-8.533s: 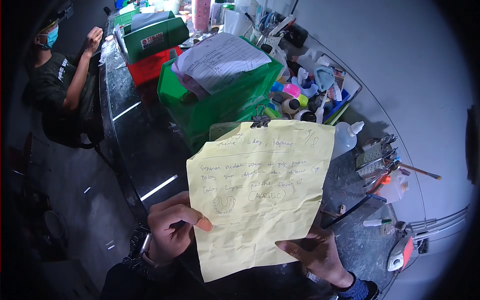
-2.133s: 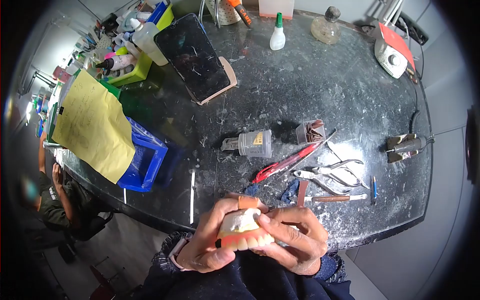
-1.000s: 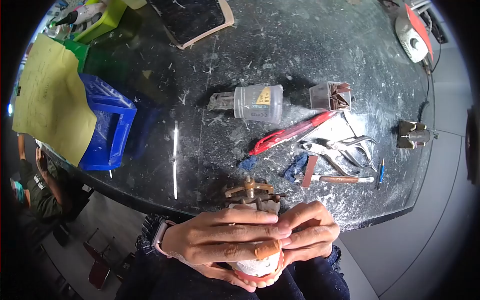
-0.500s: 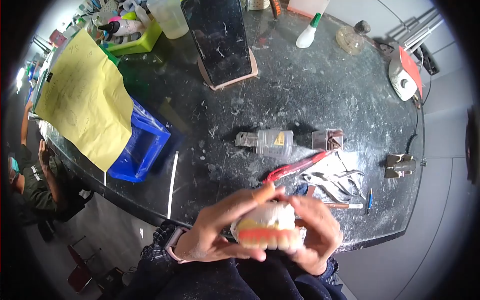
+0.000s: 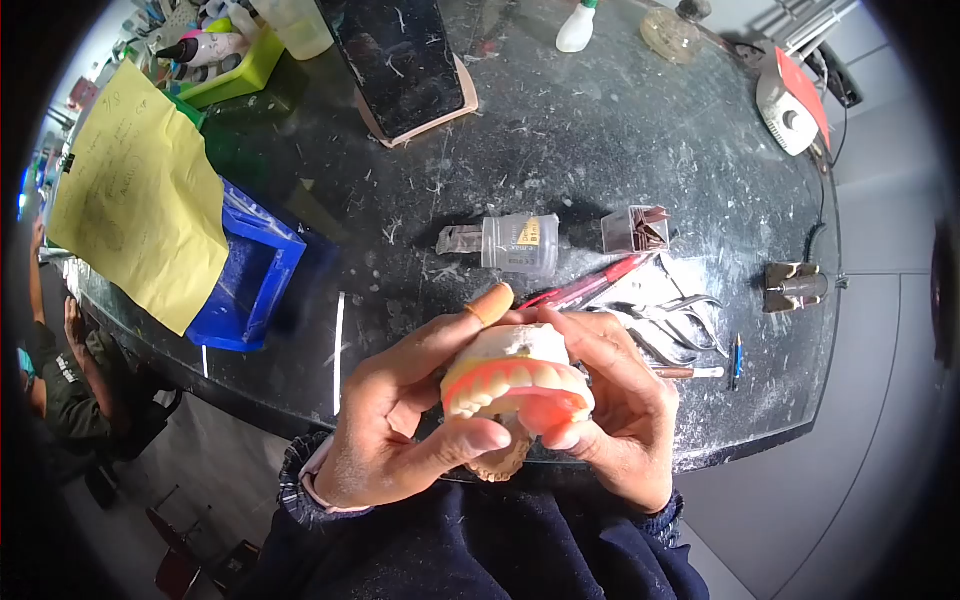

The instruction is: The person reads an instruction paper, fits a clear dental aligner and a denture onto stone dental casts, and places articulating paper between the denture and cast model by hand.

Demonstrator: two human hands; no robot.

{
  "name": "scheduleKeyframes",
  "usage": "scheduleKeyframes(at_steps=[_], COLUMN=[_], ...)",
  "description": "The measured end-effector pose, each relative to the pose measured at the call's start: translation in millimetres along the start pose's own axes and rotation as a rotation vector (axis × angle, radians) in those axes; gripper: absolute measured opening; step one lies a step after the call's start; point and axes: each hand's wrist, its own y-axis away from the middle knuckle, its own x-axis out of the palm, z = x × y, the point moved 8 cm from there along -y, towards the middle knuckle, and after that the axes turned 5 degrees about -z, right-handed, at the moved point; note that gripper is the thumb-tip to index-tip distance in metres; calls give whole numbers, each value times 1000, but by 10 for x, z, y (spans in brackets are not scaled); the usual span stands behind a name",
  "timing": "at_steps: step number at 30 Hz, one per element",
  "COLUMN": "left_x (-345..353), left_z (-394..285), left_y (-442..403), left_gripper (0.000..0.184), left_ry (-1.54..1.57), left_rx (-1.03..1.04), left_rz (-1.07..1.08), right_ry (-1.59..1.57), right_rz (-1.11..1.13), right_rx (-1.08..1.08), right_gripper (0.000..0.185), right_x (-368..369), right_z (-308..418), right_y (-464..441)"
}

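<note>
Where two hands meet above the near bench edge, denture model (image 5: 517, 378): held up between them, off the bench (image 5: 600, 130), with its teeth (image 5: 522, 379) toward the person and its white base (image 5: 508, 344) uppermost.
Left hand (image 5: 375, 450): forefinger, wearing an orange fingertip cover (image 5: 490, 304), bent to the upper edge of the base; thumb spread well apart from it, below the teeth, contact uncertain.
Right hand (image 5: 635, 420): forefinger at the base's upper side, thumb lower at the pink gum (image 5: 548, 411); model pinched between.
Other fingers: largely hidden on both hands; their state cannot be told.
Tan cast (image 5: 503, 463): shows below the thumbs; any join with the model is not visible.
Handling, as judged: base probably plaster, stiff, fairly heavy for its bulk, liable to chip; gum likely hard and smooth, hence more slippery; teeth likely fragile at their edges.
Advised hold: opposite sides of the base, pressure kept off the teeth, tan cast supported from beneath.
Beyond the hands: clear cup (image 5: 520, 244) on its side, pliers (image 5: 690, 325) nearer.
</note>
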Motion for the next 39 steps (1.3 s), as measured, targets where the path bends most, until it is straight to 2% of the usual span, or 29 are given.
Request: scheduleKeyframes(at_steps=[2,5,8,11,14,18,21,30,36,39], left_x=[19,34,20,15,-35,-25,-25,-38,-68,-114], left_z=[-15,-18,9,-11,21,-6,10,32,86,118], left_y=[2,6,32,25,38,27,27,17,48,48], left_gripper=[74,73,70,83,79,76,65,69,66,75], left_ry=[7,65,53,14,-24,-6,141,237,287,163], left_rx=[16,28,-17,-73,-8,-63,-76,-67,-119,-71], left_rz=[77,81,36,-116,-159,-119,41,85,52,-87], right_ry=[-35,-30,-42,-26,5,36,20,95,127,155], right_rz=[-9,-28,-40,-40,-48,-62,-58,-123,-167,-162], right_rx=[8,-1,-16,-47,-57,-80,-89,-159,-185,-185], right_gripper=[58,56,55,55,60,64,63,60,58,56], right_x=[4,-15,-17,-13,-14,-17,-10,-25,-16,-19], right_z=[-5,-30,-12,-3,13,38,39,54,62,50], right_y=[-5,-4,-2,10,17,16,15,1,8,17])
